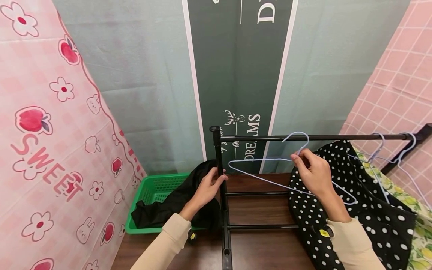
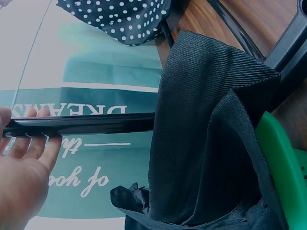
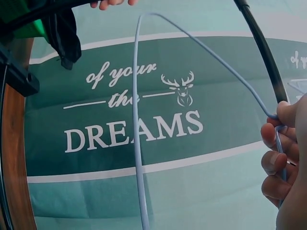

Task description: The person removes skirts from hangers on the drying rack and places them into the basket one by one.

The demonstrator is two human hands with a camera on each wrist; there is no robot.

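– What is your right grip doing?

– Your right hand (image 1: 314, 174) pinches a light-blue wire hanger (image 3: 138, 163) just below its hook, thumb against fingers. The hook crosses the black rack's top rail (image 1: 256, 138); whether it touches, I cannot tell.

– And your left?

– Your left hand (image 1: 209, 185) curls its fingers round the rack's upright post (image 1: 224, 210), a little below its cap.

– What surrounds you there?

– Two more hangers (image 1: 399, 161) are hooked on the rail to your right, with a black garment with white polka dots (image 1: 364, 232) beneath. Beside your left forearm, a green plastic basket (image 1: 131, 221) sits on the brown wood-grain surface (image 1: 263, 247), a plain black garment (image 1: 199, 187) spilling over its rim. A green curtain printed "DREAMS" (image 1: 253, 135) hangs behind.
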